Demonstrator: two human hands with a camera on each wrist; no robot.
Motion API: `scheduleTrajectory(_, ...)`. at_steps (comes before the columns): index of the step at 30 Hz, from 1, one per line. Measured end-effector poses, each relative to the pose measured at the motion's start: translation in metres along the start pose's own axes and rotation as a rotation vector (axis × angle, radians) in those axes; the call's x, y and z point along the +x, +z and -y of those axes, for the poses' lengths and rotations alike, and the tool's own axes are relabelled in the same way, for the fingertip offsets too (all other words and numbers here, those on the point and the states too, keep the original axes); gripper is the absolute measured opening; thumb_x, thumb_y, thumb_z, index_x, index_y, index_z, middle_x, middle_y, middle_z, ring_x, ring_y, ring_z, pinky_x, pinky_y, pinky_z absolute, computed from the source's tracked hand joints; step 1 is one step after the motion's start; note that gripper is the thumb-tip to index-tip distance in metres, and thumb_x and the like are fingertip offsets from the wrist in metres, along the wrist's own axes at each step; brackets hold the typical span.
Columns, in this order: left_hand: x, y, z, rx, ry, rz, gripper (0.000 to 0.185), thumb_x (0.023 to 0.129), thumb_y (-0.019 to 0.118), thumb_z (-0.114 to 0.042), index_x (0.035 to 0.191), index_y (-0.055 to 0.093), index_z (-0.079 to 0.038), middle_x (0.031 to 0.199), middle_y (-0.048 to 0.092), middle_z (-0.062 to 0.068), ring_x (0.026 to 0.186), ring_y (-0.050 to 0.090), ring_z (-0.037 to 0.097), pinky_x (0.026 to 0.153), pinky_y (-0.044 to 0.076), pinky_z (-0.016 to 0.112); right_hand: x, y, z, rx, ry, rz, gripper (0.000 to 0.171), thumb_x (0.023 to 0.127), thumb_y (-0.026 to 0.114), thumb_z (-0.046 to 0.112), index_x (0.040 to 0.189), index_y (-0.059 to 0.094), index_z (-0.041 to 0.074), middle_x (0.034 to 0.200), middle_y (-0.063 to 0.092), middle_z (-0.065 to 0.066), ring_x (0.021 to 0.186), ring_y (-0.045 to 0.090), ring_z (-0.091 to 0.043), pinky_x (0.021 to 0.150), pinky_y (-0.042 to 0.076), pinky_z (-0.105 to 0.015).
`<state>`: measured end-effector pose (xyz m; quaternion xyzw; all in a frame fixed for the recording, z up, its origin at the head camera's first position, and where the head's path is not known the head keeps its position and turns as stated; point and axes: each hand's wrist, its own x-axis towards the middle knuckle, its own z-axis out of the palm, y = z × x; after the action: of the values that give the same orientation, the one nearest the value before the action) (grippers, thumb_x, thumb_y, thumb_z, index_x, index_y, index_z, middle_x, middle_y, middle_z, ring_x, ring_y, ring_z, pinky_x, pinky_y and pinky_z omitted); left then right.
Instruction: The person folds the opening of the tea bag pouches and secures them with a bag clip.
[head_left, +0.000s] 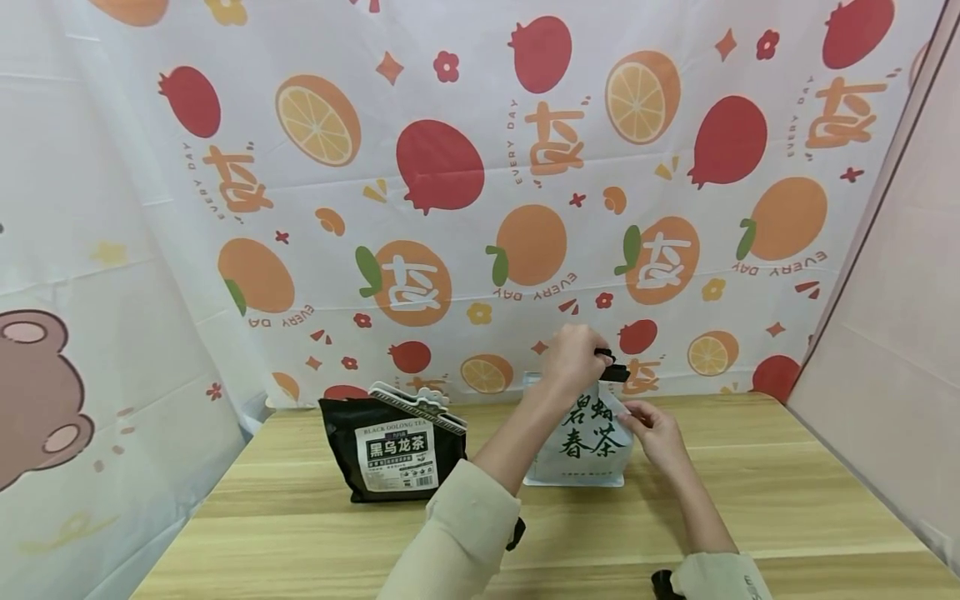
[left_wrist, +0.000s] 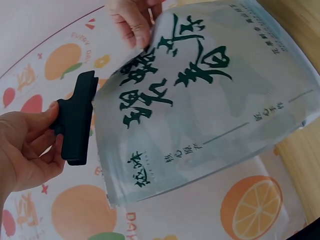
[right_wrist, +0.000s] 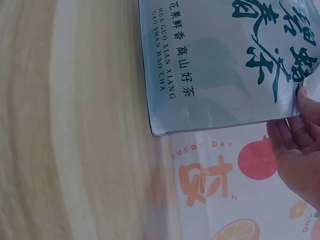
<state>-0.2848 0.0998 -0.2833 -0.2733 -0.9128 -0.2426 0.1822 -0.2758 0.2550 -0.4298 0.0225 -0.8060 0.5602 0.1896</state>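
Wooden table (head_left: 787, 508) carries everything, with a fruit-printed cloth (head_left: 450, 167) hanging behind it. Taking the pale grey-green tea pouch (head_left: 581, 442) as landmark: it stands upright near the table's back edge, and a black oolong tea bag (head_left: 393, 454) stands just to its left, apart from it, its top already closed by a white clip (head_left: 420, 406).

At the pouch's top, the left hand (head_left: 573, 358) pinches a black bag clip (left_wrist: 76, 120) between thumb and fingers; the left wrist view shows the clip right at the top corner, though whether it bites the pouch yet I cannot tell. The right hand (head_left: 654, 425) grips the pouch's right edge between thumb and fingers, steadying it.

The step in hand looks like the clipping of the pouch's top. The next move probably calls for the top held flat and the clip squeezed open, slid across the edge, then released squarely.
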Motion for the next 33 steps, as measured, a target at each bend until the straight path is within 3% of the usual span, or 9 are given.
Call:
scheduleTrajectory(7,0.006,0.003,-0.003,0.062,0.048,0.043,0.015,0.084,0.067,-0.012,0.071,0.075,-0.014,0.071,0.065,-0.006,0.063,0.056,0.006,0.056,0.043,0.016,0.0,-0.002,-0.001,-0.009,-0.012,-0.005,0.02,0.09,0.059,0.008,0.103,0.063,-0.006,0.095,0.063,-0.015,0.08,0.055,-0.011,0.068,0.046,-0.024)
scheduleTrajectory(13,0.008,0.006,-0.009,0.121,0.076,0.083,0.022,0.083,0.067,-0.01,0.062,0.069,-0.012,0.066,0.062,-0.005,0.061,0.053,0.006,0.054,0.042,0.015,-0.001,-0.001,-0.002,-0.012,-0.022,-0.006,0.019,0.089,0.06,0.007,0.103,0.063,-0.006,0.096,0.064,-0.016,0.081,0.056,-0.01,0.069,0.047,-0.025)
scheduleTrajectory(16,0.008,0.008,-0.011,0.138,0.08,0.098,0.03,0.083,0.067,-0.009,0.055,0.06,-0.012,0.06,0.055,-0.006,0.057,0.049,0.006,0.05,0.038,0.015,-0.001,-0.001,-0.003,-0.011,-0.026,-0.006,0.019,0.089,0.06,0.007,0.103,0.063,-0.006,0.097,0.064,-0.016,0.081,0.056,-0.01,0.07,0.047,-0.026)
scheduleTrajectory(22,0.01,0.011,-0.014,0.189,0.155,0.103,0.042,0.083,0.064,-0.004,0.047,0.043,-0.012,0.048,0.03,-0.005,0.05,0.03,0.008,0.048,0.029,0.017,0.0,-0.001,-0.002,-0.01,-0.015,0.002,0.021,0.089,0.06,0.008,0.105,0.063,-0.006,0.1,0.063,-0.016,0.085,0.056,-0.01,0.071,0.046,-0.021)
scheduleTrajectory(27,0.01,0.015,-0.02,0.255,0.177,0.103,0.028,0.083,0.067,-0.007,0.056,0.057,-0.01,0.048,0.036,-0.004,0.049,0.033,0.008,0.046,0.03,0.016,0.002,-0.002,-0.003,-0.033,-0.027,-0.004,0.019,0.089,0.06,0.008,0.103,0.063,-0.005,0.099,0.064,-0.016,0.085,0.056,-0.012,0.07,0.045,-0.021)
scheduleTrajectory(33,0.007,0.023,-0.026,0.365,0.188,0.123,0.009,0.085,0.066,-0.013,0.078,0.07,-0.011,0.062,0.051,-0.003,0.057,0.042,0.008,0.048,0.033,0.016,0.002,-0.001,-0.005,-0.033,-0.035,-0.018,0.013,0.088,0.062,0.007,0.095,0.065,-0.004,0.094,0.064,-0.013,0.081,0.054,-0.013,0.066,0.044,-0.022)
